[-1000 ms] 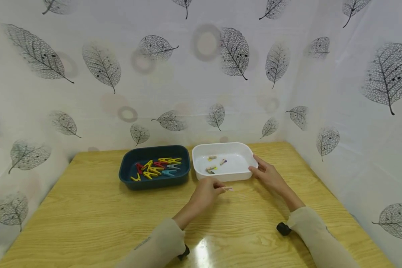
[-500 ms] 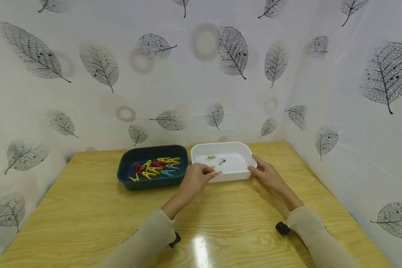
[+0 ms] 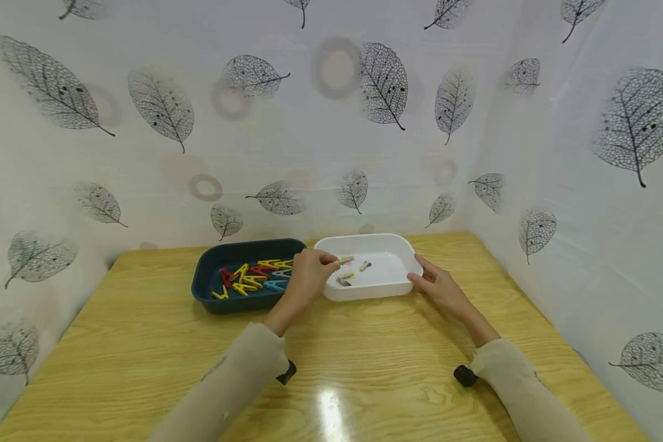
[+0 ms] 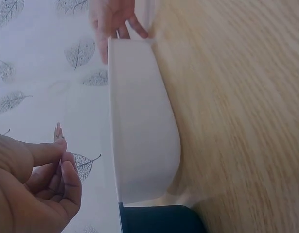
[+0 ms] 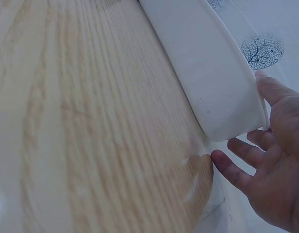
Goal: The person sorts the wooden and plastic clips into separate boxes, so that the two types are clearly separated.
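My left hand (image 3: 305,279) is raised over the left end of the white tray (image 3: 372,290), pinching a small wooden clothespin (image 4: 58,131) between thumb and fingers. Only the clothespin's tip shows past the fingertips in the left wrist view. Inside the tray lie several more small wooden clothespins (image 3: 365,266) with coloured bits on them. At the tray's right end my right hand (image 3: 444,293) holds the rim, thumb at the near corner. The right wrist view shows the lower fingers of that hand spread loosely below the tray's end (image 5: 227,107).
Close on the left stands a dark blue tray (image 3: 201,298) with several yellow, red and blue plastic clothespins (image 3: 245,288). Both trays sit toward the back of the wooden table (image 3: 364,356). A leaf-patterned curtain (image 3: 309,141) hangs behind and at the sides.
My left hand has carried the wooden clothespin from in front of the white tray up and leftward, over its left end. The right hand stays at the tray's right end.
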`<state>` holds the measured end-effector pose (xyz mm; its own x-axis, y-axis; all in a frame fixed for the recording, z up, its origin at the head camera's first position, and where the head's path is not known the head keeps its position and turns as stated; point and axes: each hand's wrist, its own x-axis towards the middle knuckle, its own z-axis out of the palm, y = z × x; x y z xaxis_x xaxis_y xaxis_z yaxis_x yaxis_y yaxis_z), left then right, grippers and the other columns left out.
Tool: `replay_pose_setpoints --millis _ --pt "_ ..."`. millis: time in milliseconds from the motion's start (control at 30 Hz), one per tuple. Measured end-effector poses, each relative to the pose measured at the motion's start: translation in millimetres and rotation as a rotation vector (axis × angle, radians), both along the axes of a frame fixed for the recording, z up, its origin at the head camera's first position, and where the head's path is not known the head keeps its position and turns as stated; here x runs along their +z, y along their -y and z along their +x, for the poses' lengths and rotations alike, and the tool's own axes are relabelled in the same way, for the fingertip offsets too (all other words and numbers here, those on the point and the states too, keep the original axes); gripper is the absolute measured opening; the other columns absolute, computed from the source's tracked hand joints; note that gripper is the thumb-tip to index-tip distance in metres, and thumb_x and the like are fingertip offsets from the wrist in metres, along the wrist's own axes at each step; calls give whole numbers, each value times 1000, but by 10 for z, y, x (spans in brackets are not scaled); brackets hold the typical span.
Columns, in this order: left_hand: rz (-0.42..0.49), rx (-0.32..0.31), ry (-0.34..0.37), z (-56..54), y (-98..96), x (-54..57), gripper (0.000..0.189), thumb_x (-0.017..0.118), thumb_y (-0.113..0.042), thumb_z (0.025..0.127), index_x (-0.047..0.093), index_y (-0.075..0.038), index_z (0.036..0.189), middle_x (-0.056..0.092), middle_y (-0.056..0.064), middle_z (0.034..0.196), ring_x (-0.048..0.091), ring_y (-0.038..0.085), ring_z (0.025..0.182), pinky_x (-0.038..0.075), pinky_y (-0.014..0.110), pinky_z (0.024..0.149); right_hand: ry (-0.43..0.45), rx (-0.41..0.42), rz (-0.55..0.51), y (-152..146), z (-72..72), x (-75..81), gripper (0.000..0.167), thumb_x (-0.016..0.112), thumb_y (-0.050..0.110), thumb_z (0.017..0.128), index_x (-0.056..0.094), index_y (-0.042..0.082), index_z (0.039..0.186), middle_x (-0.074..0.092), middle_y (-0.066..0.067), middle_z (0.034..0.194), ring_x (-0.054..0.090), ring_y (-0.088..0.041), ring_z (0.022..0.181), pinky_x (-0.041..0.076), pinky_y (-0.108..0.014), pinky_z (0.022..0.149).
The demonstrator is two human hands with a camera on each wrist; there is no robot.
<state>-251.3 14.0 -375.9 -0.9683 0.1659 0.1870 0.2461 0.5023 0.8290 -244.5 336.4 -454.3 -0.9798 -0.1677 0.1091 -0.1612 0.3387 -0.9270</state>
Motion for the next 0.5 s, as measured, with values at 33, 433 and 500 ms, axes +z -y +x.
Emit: replay_pose_setpoints --millis 33,433,500 --pt "3 8 1 -21 -7 3 13 75 -10 96 82 -1 101 78 10 97 71 24 93 59 38 78 -1 -2 5 -1 1 0 72 60 17 107 19 -2 163 22 -30 164 31 -44 148 46 -11 93" --pt "0 92 41 -261 -106 -7 12 75 -13 97 82 -4 99 78 10 95 72 26 88 60 39 76 -8 -11 46 2 11 11 72 60 20 107 20 -2 162 23 -29 164 33 -44 147 44 -12 96" --pt "-3 109 46 -301 -128 -17 13 75 -13 97 82 -3 99 78 11 96 72 27 89 60 40 76 -11 -4 42 -7 6 8 72 60 19 107 20 -3 162 23 -30 164 34 -44 147 45 -12 96"
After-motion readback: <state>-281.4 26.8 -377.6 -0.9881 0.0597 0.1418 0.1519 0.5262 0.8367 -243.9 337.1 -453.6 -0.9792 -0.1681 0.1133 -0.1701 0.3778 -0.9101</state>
